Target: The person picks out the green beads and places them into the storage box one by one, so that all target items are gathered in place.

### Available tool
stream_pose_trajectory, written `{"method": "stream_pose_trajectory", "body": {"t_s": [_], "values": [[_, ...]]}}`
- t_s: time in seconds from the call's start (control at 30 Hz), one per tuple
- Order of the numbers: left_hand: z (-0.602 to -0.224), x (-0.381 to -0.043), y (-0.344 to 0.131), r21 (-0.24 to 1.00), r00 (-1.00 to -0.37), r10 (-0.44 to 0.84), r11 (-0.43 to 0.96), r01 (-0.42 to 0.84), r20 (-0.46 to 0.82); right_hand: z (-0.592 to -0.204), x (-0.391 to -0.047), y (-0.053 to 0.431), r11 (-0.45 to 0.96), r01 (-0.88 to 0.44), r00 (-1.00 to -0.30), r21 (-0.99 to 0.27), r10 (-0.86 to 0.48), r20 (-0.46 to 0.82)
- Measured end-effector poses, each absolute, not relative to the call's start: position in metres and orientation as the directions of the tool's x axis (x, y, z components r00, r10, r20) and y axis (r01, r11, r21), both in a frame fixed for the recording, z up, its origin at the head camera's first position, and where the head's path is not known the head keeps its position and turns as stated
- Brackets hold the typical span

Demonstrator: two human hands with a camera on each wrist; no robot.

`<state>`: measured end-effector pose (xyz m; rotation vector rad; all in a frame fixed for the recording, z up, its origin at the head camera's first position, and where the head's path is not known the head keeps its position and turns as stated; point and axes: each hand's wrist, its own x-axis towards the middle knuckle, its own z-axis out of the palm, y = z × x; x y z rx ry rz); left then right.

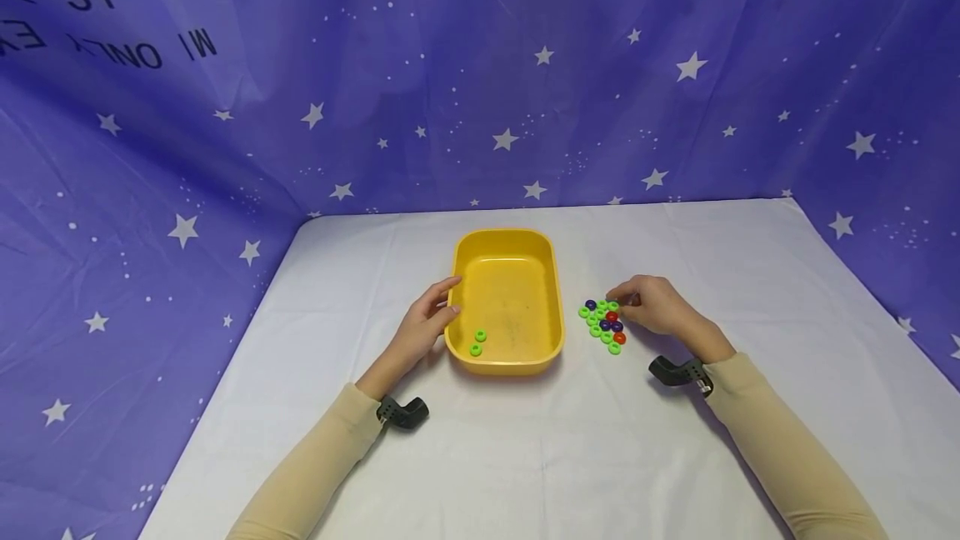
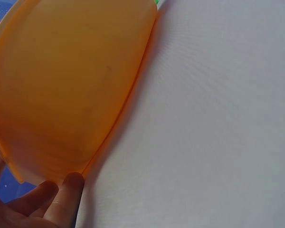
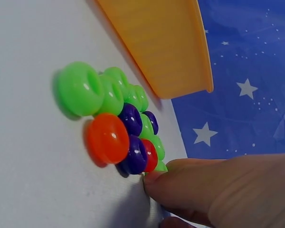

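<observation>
My left hand [image 1: 422, 325] holds the left rim of a yellow tub [image 1: 558, 298]; in the left wrist view, fingertips [image 2: 72, 180] press on its outer wall. Two green rings [image 1: 481, 336] lie inside the tub, near its front left corner. To its right, on the cloth, sits a cluster of small glossy rings: several green rings [image 3: 80, 89], several dark purple ones and red ones [image 3: 109, 138]. My right hand [image 1: 658, 307] reaches down at the cluster's far right edge, fingers bent, fingertips right at a green ring [image 1: 613, 306]. I cannot tell whether they pinch it.
A white cloth [image 1: 495, 448] covers the table. Behind it and at the sides hangs a purple-blue curtain [image 1: 450, 90] with white stars and lettering. Each wrist carries a black camera mount [image 1: 405, 412], below beige sleeves.
</observation>
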<state>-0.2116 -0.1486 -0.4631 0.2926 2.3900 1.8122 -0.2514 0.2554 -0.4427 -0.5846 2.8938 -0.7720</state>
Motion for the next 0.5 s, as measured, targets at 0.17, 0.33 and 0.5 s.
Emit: {"method": "stream_pose_trajectory", "body": {"t_s": [0.17, 0.33, 0.5], "values": [[-0.4621, -0.212, -0.1482, 0.966, -0.972, 0.235, 0.247, 0.076, 0.016, -0.442, -0.2514, 0.255, 0.802, -0.34, -0.922, -0.491, -0.388, 0.004], [-0.462, -0.2117, -0.1497, 0.965, -0.971, 0.236, 0.249, 0.08, 0.019, -0.4418, -0.2506, 0.2546, 0.799, -0.343, -0.921, -0.493, -0.39, 0.009], [-0.4616, -0.2106, -0.1502, 0.964, -0.971, 0.238, 0.25, 0.087, 0.026, -0.4423, -0.2505, 0.2548, 0.799, -0.35, -0.919, -0.489, -0.394, 0.015]]}}
